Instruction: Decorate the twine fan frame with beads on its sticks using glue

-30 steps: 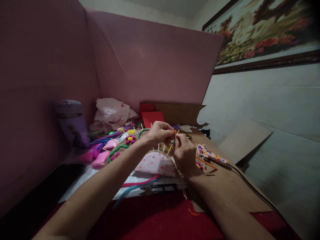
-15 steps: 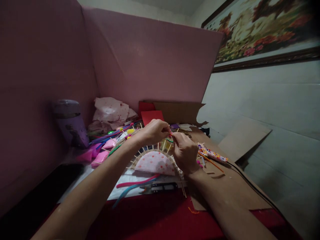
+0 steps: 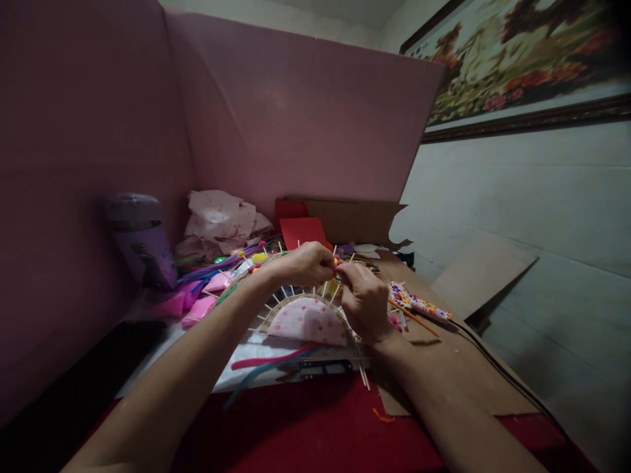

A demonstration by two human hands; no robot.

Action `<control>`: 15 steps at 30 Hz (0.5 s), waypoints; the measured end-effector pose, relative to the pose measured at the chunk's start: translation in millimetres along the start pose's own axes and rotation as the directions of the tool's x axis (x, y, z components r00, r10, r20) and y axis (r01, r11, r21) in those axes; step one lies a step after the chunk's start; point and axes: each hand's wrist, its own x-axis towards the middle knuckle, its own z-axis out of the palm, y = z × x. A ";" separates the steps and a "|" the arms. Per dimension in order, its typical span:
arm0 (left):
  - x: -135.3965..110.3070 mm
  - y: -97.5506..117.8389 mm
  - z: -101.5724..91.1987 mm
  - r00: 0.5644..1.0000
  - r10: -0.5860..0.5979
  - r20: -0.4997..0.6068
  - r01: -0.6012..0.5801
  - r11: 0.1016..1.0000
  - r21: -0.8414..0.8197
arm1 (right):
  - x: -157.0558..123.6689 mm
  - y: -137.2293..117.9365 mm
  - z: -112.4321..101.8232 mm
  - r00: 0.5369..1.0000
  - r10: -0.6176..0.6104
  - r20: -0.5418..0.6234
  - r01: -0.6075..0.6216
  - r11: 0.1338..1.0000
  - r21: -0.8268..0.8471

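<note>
My left hand [image 3: 313, 264] and my right hand [image 3: 365, 299] meet fingertip to fingertip above the far side of a half-round craft piece. Both are closed in a pinch; a small pink and orange bit [image 3: 338, 261] shows between them, too small to name. The craft piece has a white cloth panel with red dots [image 3: 308, 320], rimmed with woven cord. Thin wooden sticks [image 3: 325, 289] fan out from it, some tipped with pink or yellow balls [image 3: 262, 244]. My forearms and hands hide part of its outer band.
A purple bottle [image 3: 142, 246] stands at the left beside pink packets [image 3: 200, 311]. Black thread snips [image 3: 325, 368] and pink and blue pipe cleaners [image 3: 269, 359] lie in front. At the right, a flower-patterned tool with a cord [image 3: 424, 305] rests on cardboard [image 3: 473, 368].
My left hand has lowered slightly, and its fingertips remain close to my right hand's. More of the pink bit shows between them. The view has shifted a little.
</note>
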 end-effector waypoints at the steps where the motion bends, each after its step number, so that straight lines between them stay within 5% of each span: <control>1: 0.0 -0.9 -0.5 0.999 -0.008 0.037 0.012 0.995 -0.104 | 0.1 -0.3 0.3 1.000 0.006 -0.015 -0.005 0.999 0.032; 7: 5.0 -1.2 2.9 0.998 -0.057 -0.028 0.038 0.887 -0.461 | -2.1 -4.2 3.9 0.989 0.085 -0.119 -0.066 0.985 0.160; 15: 10.2 1.2 16.4 0.984 -0.057 -0.170 -0.015 0.919 -0.393 | -3.2 -6.9 4.7 0.980 0.126 -0.155 -0.104 0.984 0.143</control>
